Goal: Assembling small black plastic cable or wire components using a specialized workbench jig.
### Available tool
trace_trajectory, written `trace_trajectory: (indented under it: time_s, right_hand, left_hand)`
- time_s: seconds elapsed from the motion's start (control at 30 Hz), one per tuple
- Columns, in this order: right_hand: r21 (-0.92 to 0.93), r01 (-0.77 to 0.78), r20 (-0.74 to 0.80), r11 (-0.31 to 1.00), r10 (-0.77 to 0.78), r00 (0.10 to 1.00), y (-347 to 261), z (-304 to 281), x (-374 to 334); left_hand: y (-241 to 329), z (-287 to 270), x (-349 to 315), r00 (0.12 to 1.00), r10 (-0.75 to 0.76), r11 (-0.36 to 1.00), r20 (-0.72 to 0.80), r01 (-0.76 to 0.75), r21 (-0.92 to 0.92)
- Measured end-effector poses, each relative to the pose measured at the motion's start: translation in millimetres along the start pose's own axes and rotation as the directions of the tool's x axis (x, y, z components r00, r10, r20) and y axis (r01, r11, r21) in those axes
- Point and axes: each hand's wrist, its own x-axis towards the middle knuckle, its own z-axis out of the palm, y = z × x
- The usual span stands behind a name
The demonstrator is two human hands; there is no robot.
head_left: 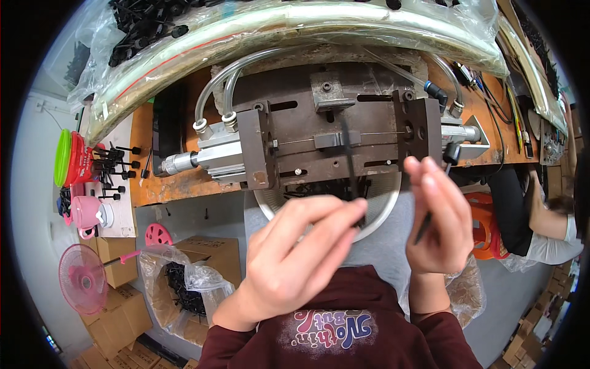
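Note:
My left hand [298, 255] pinches a thin black rod [351, 163] between thumb and fingertips. Smeared by motion, the rod points up across the small metal block [329, 141] in the middle of a dark brown metal fixture [369, 123]. In front of the fixture's right end, my right hand [439, 218] has its fingers curled around a black stemmed part [452, 153]. Its thick head sticks out above the fingers and its stem shows below them; the palm hides the rest. Under the fixture's front edge, a white-rimmed basket [388, 212] holds black pieces, partly behind my left hand.
Silver air cylinders [221, 154] with clear hoses flank the fixture on a wooden bench [147, 184]. Black stemmed parts [114, 166] lie at the left beside a red tub [80, 157]. Below are a pink fan [83, 278] and a bagged box [212, 258]. Another person [544, 209] sits at right.

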Motion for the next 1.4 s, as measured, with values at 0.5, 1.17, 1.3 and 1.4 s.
trace_trajectory:
  time_s: [0.5,1.17,1.3,1.4]
  right_hand:
    - [0.654,-0.657,0.286,0.374,0.682,0.673,-19,-28,1]
    - [0.628,-0.755,0.512,0.189,0.631,0.583,-13,1,42]
    - [0.322,-0.432,0.125,0.842,0.415,0.901,0,2,99]
    - [-0.105,0.065,0.082,0.992,-0.056,0.995,47,7,152]
  left_hand:
    - [-19,14,16,0.975,0.075,0.885,0.207,-0.161,0.437]
    - [2,-10,7,0.984,0.157,0.987,0.078,-0.160,0.027]
    - [-15,-4,6,0.997,0.072,0.989,0.036,-0.076,0.128]
    - [-24,9,2,0.996,0.058,0.978,0.072,-0.071,0.195]
